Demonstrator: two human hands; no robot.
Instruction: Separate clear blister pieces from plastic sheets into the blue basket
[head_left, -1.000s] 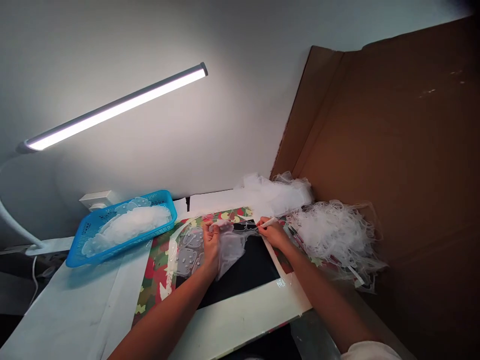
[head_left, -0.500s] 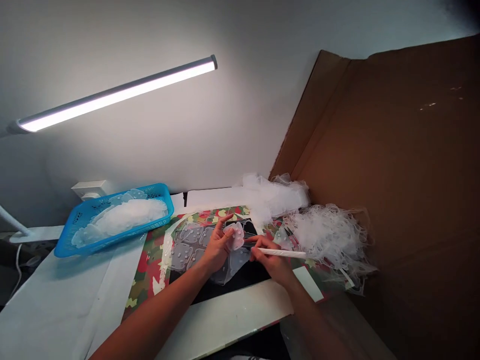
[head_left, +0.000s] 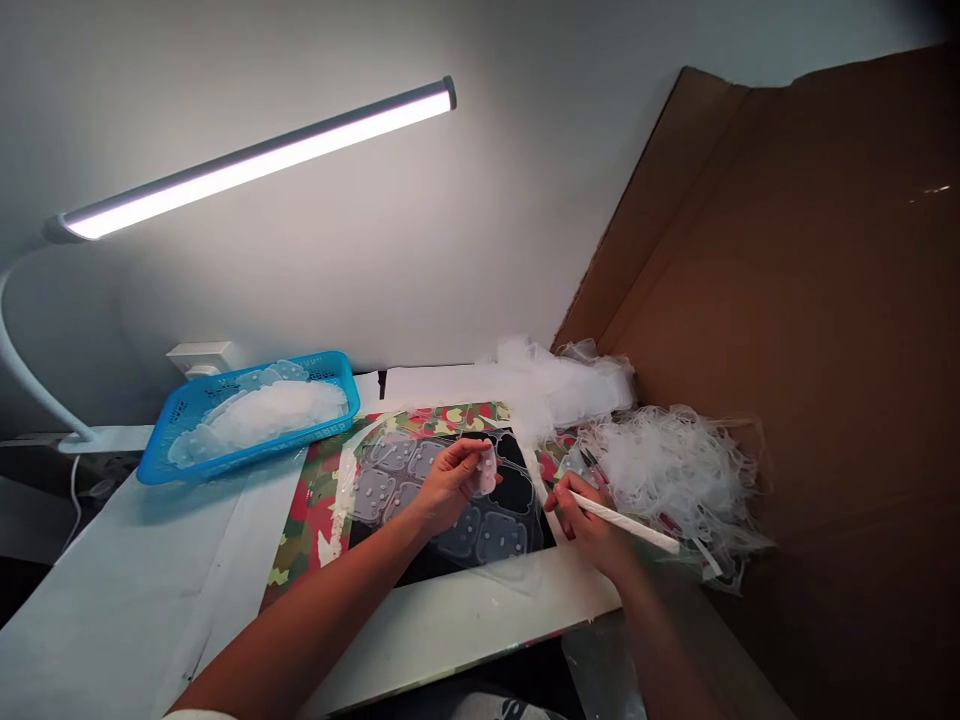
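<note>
My left hand [head_left: 452, 485] pinches a small translucent cut-out piece with raised dots [head_left: 487, 472], held just above a black work surface [head_left: 420, 573]. A clear sheet [head_left: 501, 537] marked with rounded outlines and dots lies on that surface under and around the hand. To the right, my right hand [head_left: 581, 515] is closed round a slim white pen-like tool [head_left: 630, 524], whose handle points away to the lower right. Its working tip is hard to make out beside the fingers. The right hand is apart from the piece in my left.
A blue plastic basket [head_left: 154, 465] at the left holds a heap of translucent pieces [head_left: 274, 415]. Folded white sheer material [head_left: 574, 385] and a tangle of thin offcuts [head_left: 686, 470] lie at the right, against a cardboard panel [head_left: 795, 300]. A lit lamp [head_left: 262, 155] hangs above.
The left hand has lifted the dotted piece clear of the sheet and turned it edge-on. My right hand has drawn back rightward with the white tool. The sheet now lies flatter.
</note>
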